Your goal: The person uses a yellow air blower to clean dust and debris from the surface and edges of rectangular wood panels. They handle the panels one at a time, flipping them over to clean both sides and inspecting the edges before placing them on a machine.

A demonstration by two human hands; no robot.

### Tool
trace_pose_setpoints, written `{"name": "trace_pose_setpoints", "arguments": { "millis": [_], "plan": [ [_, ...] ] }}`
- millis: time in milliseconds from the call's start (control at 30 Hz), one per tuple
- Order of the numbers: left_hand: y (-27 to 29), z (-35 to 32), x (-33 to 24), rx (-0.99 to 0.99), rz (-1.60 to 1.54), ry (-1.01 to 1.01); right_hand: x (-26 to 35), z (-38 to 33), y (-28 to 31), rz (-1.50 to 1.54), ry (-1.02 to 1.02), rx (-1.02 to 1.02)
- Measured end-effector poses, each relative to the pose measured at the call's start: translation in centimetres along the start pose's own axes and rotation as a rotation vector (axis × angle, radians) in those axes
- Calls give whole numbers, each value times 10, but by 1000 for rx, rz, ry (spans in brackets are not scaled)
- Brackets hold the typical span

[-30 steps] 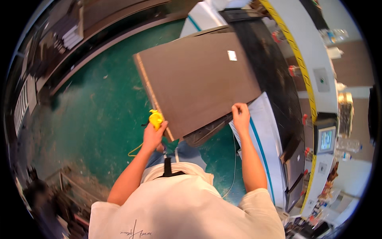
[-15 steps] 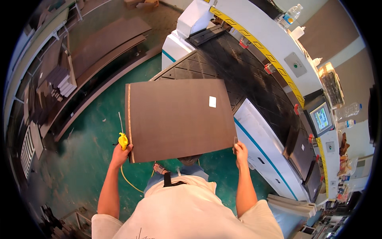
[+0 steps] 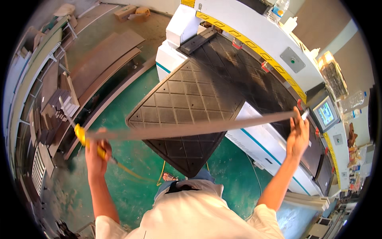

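A brown board [image 3: 199,128] is held up edge-on, so it appears as a long thin strip, blurred by motion and slanting up to the right. My left hand [image 3: 96,157] is closed at its left end, gripping a yellow air blow gun [image 3: 80,134] as well; the gun's thin metal nozzle points up and away. At the right end, my right hand [image 3: 297,137] grips the board with the fingers up. A small whitish thing by those fingertips is too small to make out. Below and beyond the board lies a black grooved machine table [image 3: 187,91].
The white machine [image 3: 254,36] with a yellow strip curves along the right, carrying a touch screen [image 3: 324,113]. More brown panels [image 3: 107,55] lie on a rack at the left. A yellow hose [image 3: 133,172] trails over the green floor [image 3: 131,199]. Bottles [image 3: 278,10] stand atop the machine.
The board has been tipped from showing its broad face to edge-on and raised. My hands have spread apart, the right one moving up and right, the left one leftward with the blow gun.
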State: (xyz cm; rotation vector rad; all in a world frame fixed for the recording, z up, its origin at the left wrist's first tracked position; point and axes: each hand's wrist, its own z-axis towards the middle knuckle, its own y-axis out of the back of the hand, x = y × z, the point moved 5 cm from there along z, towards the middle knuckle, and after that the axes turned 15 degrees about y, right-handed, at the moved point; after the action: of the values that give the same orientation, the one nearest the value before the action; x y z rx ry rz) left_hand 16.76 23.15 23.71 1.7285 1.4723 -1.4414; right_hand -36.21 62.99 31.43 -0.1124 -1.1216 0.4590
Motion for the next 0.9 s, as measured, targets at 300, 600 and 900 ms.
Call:
{"name": "trace_pose_setpoints", "arguments": {
  "millis": [300, 600, 900],
  "plan": [
    [-83, 223, -22, -298, 510, -36, -292, 136, -113, 148, -84, 156],
    [-58, 302, 112, -313, 544, 410, -477, 108, -122, -424, -331, 334],
    [-10, 276, 143, -413, 783, 345, -423, -80, -301, -506, 247, 902]
  ]
}}
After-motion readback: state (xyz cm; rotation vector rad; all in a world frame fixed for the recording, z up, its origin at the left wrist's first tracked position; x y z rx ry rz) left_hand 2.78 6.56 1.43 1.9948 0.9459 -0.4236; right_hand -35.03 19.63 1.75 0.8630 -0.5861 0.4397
